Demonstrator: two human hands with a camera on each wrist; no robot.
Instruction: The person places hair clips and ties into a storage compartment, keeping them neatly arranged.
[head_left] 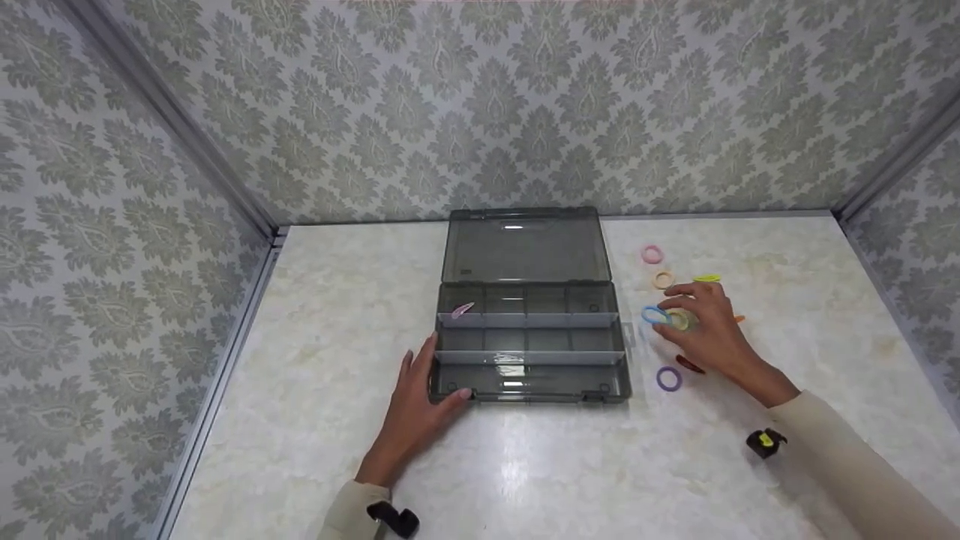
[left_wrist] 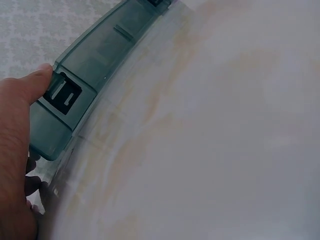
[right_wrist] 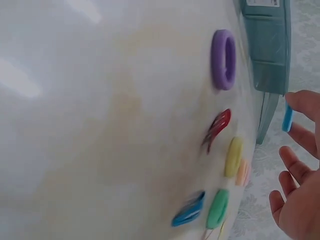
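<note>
In the head view, my right hand (head_left: pixel 703 322) pinched a blue ring (head_left: pixel 646 312) beside the box (head_left: pixel 551 384); my left hand (head_left: pixel 420 397) lay loosely spread along its corner. Left wrist: my thumb touched the box's front. Right wrist: thumb and finger, barely parted, gripped that ring.

"How is the light around your hands?"

"Fairly even over the tabletop (head_left: pixel 577 476), a little grey. Right of my left hand (head_left: pixel 420 394) and nearer me, a white glare patch (head_left: pixel 514 466) shows; a small glint sits on the box lid (head_left: pixel 525 255) farther off. A soft shadow lies under my right sleeve (head_left: pixel 847 457)."

"And close up, from the wrists?"

"Dimmer, with a cool tint. Beside my left hand the box front (left_wrist: pixel 92 55) bows with the lens, and the wallpaper (left_wrist: pixel 40 35) behind looks faint and soft. Well away from my right hand (head_left: pixel 709 326), pale glare streaks (right_wrist: pixel 19 79) shine; nearer it, the red clip (right_wrist: pixel 219 124) and blue clip (right_wrist: pixel 189 212) blur into doubled edges."
</note>
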